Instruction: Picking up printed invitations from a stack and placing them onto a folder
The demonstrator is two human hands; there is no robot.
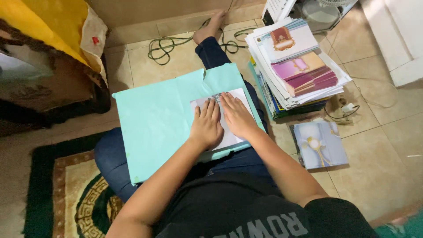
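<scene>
The beige tiled floor [379, 167] takes up most of the room here, and the person sits on it with legs in dark blue trousers [110, 154], one bare foot [211, 24] stretched toward the wall. Under the person's left side lies a dark green rug with a gold patterned border [66, 194]. Across the lap rests a large mint-green sheet of paper [158, 119], torn a little at its top edge, serving as a working surface. To the person's right stands a tall, untidy stack of printed cards and white sheets [299, 75], with pink and purple cards fanned on top and a cream card with a red ornament above them. A green cable [167, 44] loops on the tiles near the foot. Just beside the stack, nearer the person, lies a pale blue square card with a gold ornament [319, 145]. On the mint sheet, toward its right side, sits a small white folded card [233, 114]. The left hand [206, 125] lies flat on it, fingers together and stretched out, gripping nothing. The right hand [237, 115] presses flat beside it, the two hands touching, fingers likewise extended over the card's middle.
</scene>
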